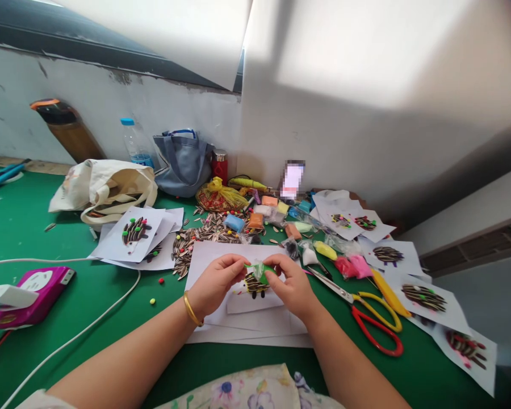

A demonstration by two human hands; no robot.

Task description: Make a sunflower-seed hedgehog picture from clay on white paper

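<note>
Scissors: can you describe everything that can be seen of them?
The scissors have silvery, metal-looking blades, closed or nearly so, and two loop handles, one yellow, one red, seemingly plastic. They lie on the green tabletop to the right of the right hand, tips aimed away and leftward, handles nearer the person. No hand touches them.

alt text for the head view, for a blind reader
Left hand and right hand hold a green packet over a hedgehog-like seed picture; around them on a green table lie striped seeds, scissors and similar pictures.
</note>
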